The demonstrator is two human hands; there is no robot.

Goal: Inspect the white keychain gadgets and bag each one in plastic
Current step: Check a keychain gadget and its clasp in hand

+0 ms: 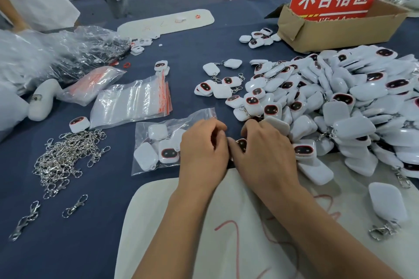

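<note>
On blue table cloth (95, 233) w/ white mat (181, 222), left hand (203, 152) & right hand (265, 154) pinch one gadget (242, 144).

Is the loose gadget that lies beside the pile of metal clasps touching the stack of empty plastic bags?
Cannot tell. In the head view the loose gadget sits right at the lower left corner of the stack of empty plastic bags, and no clear gap or overlap shows.

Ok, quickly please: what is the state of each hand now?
Left hand: fingers curled; whether it holds something cannot be told.
Right hand: fingers curled round a white gadget.
</note>
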